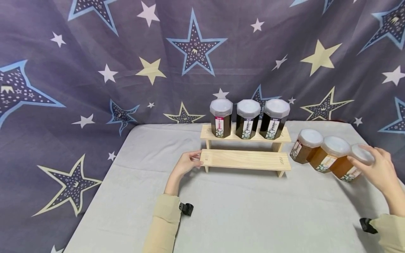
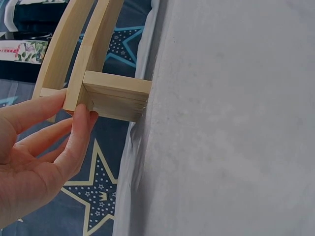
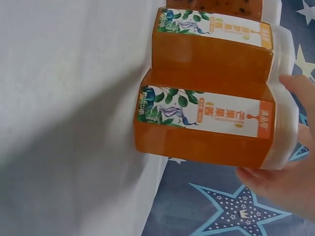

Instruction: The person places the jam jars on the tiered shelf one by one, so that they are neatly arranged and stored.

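My left hand (image 1: 184,164) pinches the left end of the lower step of a two-step wooden rack (image 1: 245,159). In the left wrist view, the thumb lies on the edge of the board (image 2: 78,73) and the fingertips are under it. At the right, my right hand (image 1: 378,167) holds an orange jam jar (image 1: 349,168) by its whitish lid, thumb on one side and fingers on the other. The right wrist view shows this jar (image 3: 206,140) upright on the cloth, its side against another orange jar (image 3: 211,49).
On the rack's upper step stand three dark jars (image 1: 248,121) with whitish lids. Beside the two orange jars, a brownish jar (image 1: 303,146) completes a slanting row. Grey cloth (image 1: 240,211) covers the table, and a star-patterned curtain (image 1: 126,95) hangs behind it.
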`<action>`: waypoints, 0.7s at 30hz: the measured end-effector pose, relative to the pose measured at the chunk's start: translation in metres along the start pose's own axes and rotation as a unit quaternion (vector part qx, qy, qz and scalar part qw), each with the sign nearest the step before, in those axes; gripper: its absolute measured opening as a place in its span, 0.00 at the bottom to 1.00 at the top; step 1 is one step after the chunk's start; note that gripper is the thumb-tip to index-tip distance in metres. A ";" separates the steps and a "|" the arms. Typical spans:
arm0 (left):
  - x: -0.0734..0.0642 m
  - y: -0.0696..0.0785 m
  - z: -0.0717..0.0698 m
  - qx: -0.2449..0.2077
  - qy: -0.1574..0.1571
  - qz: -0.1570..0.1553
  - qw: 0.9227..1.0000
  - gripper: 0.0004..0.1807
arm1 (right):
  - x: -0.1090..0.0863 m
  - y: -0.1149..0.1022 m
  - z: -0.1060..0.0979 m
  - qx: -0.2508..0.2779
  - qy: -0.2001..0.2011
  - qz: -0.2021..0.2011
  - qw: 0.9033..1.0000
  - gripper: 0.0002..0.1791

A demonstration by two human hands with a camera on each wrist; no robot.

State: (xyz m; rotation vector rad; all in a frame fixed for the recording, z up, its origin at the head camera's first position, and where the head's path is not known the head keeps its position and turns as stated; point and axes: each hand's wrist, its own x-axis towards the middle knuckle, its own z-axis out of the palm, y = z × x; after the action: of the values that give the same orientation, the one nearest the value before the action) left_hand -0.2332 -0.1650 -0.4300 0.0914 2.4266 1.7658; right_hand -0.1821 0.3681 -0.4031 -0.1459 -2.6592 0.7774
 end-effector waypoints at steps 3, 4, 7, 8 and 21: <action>-0.002 0.000 -0.001 0.002 -0.002 0.003 1.000 0.27 | 0.006 0.020 0.011 -0.001 0.009 0.011 1.000 0.31; -0.005 0.004 -0.001 0.002 -0.004 0.000 1.000 0.28 | 0.012 0.038 0.018 -0.002 0.013 0.017 1.000 0.32; -0.012 0.016 -0.002 0.006 -0.010 0.002 1.000 0.27 | 0.029 0.091 0.041 -0.004 0.024 0.027 0.999 0.36; -0.014 0.020 -0.001 0.006 -0.011 0.002 1.000 0.27 | 0.034 0.108 0.047 -0.004 0.027 0.030 0.999 0.37; -0.020 0.028 0.000 0.007 -0.016 0.002 1.000 0.27 | 0.037 0.130 0.056 0.005 0.052 0.038 0.998 0.39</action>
State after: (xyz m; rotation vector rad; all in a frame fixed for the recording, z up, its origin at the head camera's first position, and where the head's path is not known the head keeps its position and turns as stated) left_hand -0.2145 -0.1594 -0.4019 0.1254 2.4183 1.7356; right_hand -0.2378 0.4569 -0.5048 -0.2783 -2.5649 0.7845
